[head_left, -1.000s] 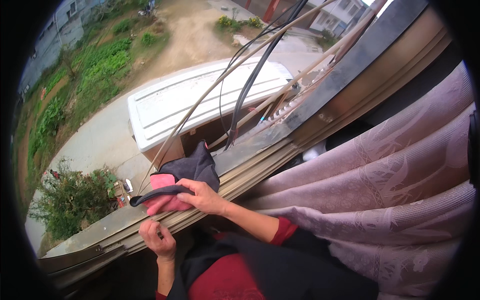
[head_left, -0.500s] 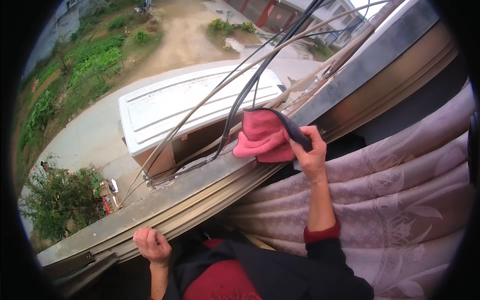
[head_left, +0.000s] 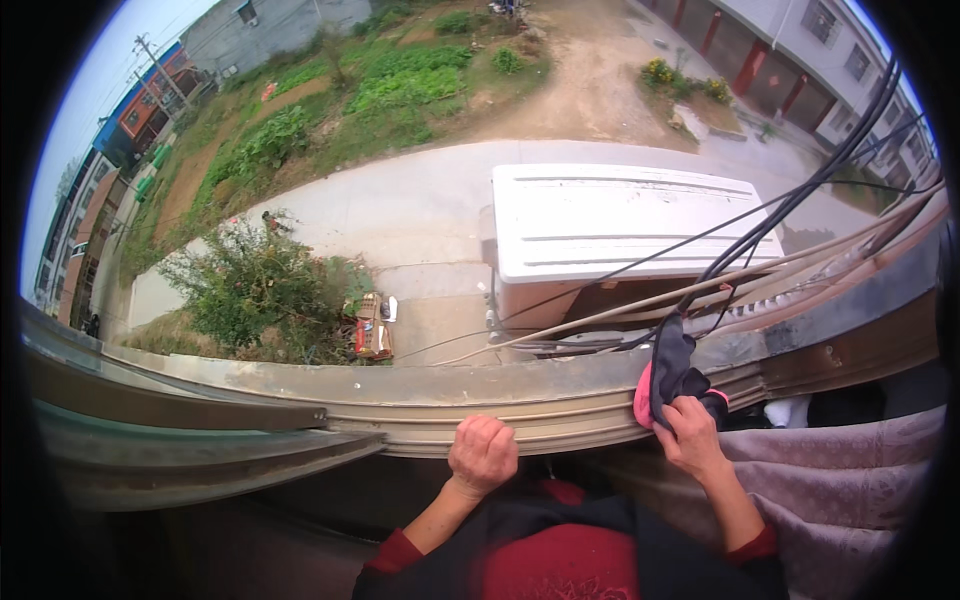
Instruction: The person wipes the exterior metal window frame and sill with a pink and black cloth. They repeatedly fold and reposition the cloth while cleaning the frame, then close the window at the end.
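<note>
My right hand (head_left: 690,437) pinches a pink and dark-grey cloth (head_left: 676,368) bunched over the window track. The dark side faces mostly up, with pink showing at the edges. To its left, my left hand (head_left: 482,455) is closed, its fingers curled at the inner edge of the window frame (head_left: 575,425). The frame has several pale metal rails running from side to side. What lies under the left fingers is hidden.
Sliding window sashes (head_left: 200,440) stand at left. Outside are a white air-conditioner unit (head_left: 630,215), black cables (head_left: 790,210) and pale pipes. A patterned curtain (head_left: 850,480) hangs at right. Below are a bush (head_left: 250,300) and a paved road.
The view has swung left and levelled. The cloth, spread pink side out before, is now bunched with its dark side up and lower against the track. My left hand stays closed at the frame.
</note>
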`<action>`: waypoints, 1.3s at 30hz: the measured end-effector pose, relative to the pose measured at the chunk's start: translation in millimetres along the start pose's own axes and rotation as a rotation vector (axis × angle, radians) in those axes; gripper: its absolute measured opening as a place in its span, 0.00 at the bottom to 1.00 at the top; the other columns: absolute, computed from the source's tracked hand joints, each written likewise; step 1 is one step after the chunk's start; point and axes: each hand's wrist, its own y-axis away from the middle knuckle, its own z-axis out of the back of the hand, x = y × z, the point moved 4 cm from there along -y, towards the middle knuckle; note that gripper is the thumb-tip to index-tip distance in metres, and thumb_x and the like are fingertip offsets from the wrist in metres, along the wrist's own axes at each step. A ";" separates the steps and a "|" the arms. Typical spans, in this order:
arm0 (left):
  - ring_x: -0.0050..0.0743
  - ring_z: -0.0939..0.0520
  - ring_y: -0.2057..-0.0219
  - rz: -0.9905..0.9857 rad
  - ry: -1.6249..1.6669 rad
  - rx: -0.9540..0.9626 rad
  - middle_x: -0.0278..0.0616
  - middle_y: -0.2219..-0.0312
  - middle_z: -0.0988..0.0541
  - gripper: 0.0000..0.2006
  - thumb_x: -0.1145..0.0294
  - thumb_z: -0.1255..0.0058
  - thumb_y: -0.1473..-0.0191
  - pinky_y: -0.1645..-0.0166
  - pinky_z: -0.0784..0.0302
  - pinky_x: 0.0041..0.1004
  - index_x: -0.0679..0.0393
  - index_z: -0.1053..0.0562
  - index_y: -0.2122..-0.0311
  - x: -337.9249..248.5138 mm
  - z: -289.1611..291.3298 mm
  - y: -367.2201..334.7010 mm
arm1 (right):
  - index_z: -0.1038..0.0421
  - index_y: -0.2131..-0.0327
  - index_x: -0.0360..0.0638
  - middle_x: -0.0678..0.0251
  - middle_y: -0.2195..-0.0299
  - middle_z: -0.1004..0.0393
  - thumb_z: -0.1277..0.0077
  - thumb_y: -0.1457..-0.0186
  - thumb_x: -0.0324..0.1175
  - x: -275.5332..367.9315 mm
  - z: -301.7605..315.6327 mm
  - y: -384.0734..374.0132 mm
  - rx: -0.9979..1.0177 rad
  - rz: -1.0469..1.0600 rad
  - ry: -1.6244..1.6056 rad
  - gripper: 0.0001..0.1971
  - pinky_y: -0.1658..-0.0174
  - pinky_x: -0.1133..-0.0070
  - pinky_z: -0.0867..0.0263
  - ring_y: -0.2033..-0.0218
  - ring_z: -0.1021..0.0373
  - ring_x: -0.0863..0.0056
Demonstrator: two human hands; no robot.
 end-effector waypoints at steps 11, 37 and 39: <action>0.58 0.26 0.50 0.148 0.171 -0.140 0.54 0.52 0.29 0.16 0.66 0.48 0.41 0.43 0.30 0.53 0.61 0.31 0.50 10.1 34.9 16.5 | 0.40 0.40 0.35 0.44 0.51 0.28 0.53 0.37 0.38 137.9 -62.0 -86.3 0.637 0.285 -0.580 0.25 0.43 0.61 0.37 0.48 0.32 0.45; 0.65 0.31 0.44 0.151 -0.266 -0.238 0.59 0.44 0.35 0.23 0.53 0.53 0.37 0.40 0.34 0.57 0.61 0.35 0.46 59.6 61.5 17.7 | 0.29 0.48 0.33 0.50 0.55 0.22 0.57 0.43 0.26 253.5 -182.2 -193.8 1.042 0.346 -1.076 0.19 0.52 0.69 0.31 0.53 0.25 0.59; 0.66 0.32 0.42 0.166 -0.249 -0.206 0.61 0.42 0.36 0.25 0.50 0.56 0.36 0.38 0.36 0.58 0.61 0.35 0.45 64.9 57.5 16.7 | 0.31 0.47 0.33 0.56 0.52 0.24 0.59 0.41 0.23 248.7 -180.3 -189.8 1.113 0.082 -1.391 0.19 0.47 0.74 0.33 0.51 0.28 0.69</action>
